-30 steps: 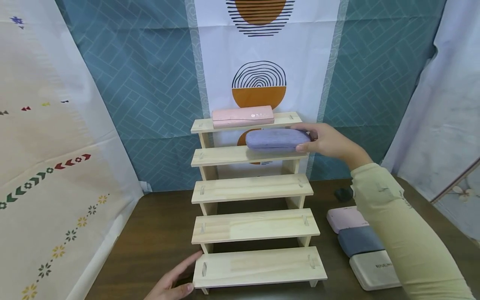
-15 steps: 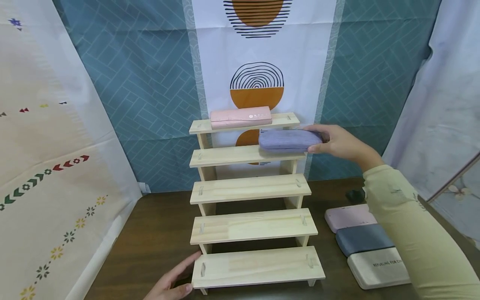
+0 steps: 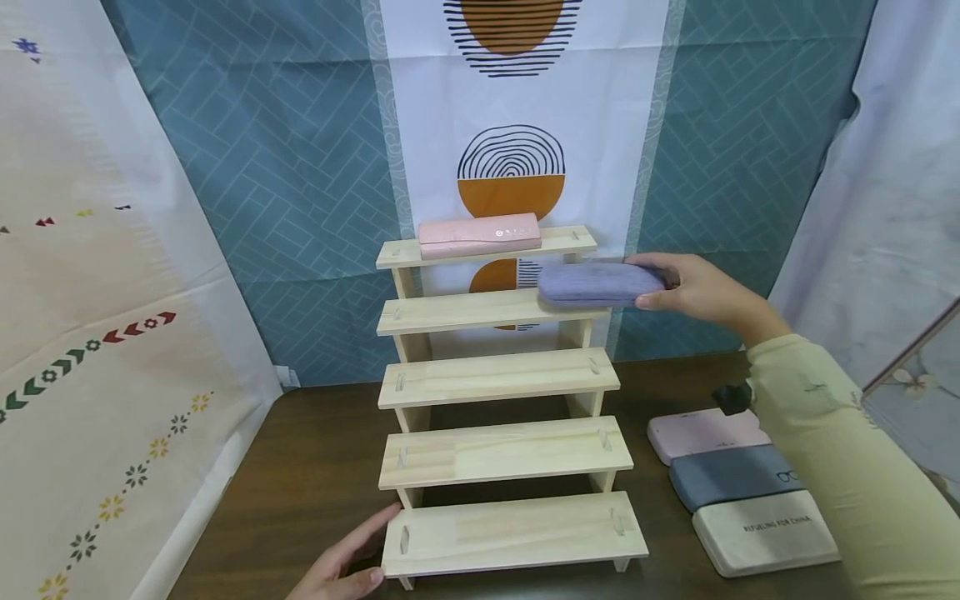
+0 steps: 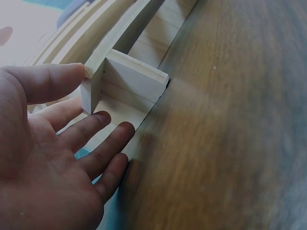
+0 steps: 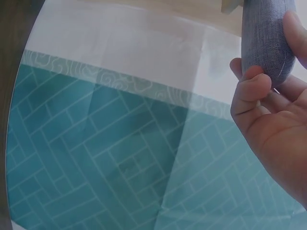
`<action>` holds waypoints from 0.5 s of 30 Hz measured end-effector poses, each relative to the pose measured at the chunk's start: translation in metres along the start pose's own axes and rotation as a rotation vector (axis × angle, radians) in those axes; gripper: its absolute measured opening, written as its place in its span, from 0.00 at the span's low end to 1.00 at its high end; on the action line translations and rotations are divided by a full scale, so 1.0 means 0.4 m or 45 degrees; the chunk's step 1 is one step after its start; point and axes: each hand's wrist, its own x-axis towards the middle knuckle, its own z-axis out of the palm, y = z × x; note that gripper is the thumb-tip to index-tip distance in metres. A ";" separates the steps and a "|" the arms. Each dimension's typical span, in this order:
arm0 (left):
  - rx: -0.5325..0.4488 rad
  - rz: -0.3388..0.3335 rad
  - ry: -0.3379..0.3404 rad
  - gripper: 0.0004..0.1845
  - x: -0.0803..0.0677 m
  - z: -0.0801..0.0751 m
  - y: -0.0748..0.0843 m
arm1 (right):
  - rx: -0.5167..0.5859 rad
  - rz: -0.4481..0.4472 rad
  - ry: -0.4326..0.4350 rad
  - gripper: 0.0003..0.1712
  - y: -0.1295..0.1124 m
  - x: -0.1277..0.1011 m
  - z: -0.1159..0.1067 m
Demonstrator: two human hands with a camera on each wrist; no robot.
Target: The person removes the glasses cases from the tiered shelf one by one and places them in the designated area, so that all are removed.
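Note:
My right hand (image 3: 697, 292) grips the right end of a periwinkle-blue fabric glasses case (image 3: 592, 285), thumb in front, fingers behind. The right wrist view shows the fingers curled around the case's rounded end (image 5: 268, 38). The case lies lengthwise at the right end of the second-highest board of a five-step wooden rack (image 3: 502, 379). My left hand (image 3: 341, 562) is at the left end of the lowest board, thumb at its front corner and index finger near its back corner. In the left wrist view, the left hand's (image 4: 62, 134) fingers are spread and fairly straight beside the rack's end.
A pink glasses case (image 3: 480, 236) rests on the top board. Right of the rack on the dark wooden table (image 3: 300, 467) lie a pale pink case (image 3: 705, 432), a slate-blue case (image 3: 735, 475) and a white case (image 3: 765, 529), partly behind the right sleeve. Teal patterned cloth (image 3: 285, 167) hangs behind.
My right hand has moved right along the second-highest board with the periwinkle case, which has come down slightly toward that board. The left hand stays at the lowest board's end.

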 end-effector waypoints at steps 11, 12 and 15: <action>0.102 0.001 0.030 0.32 0.001 -0.005 -0.002 | -0.098 0.082 0.011 0.36 0.027 -0.041 -0.020; 0.074 -0.005 0.021 0.32 0.000 -0.004 -0.001 | -0.097 0.085 0.011 0.36 0.029 -0.044 -0.021; 0.084 -0.016 0.037 0.31 -0.002 -0.003 0.001 | -0.092 0.099 0.013 0.37 0.033 -0.053 -0.027</action>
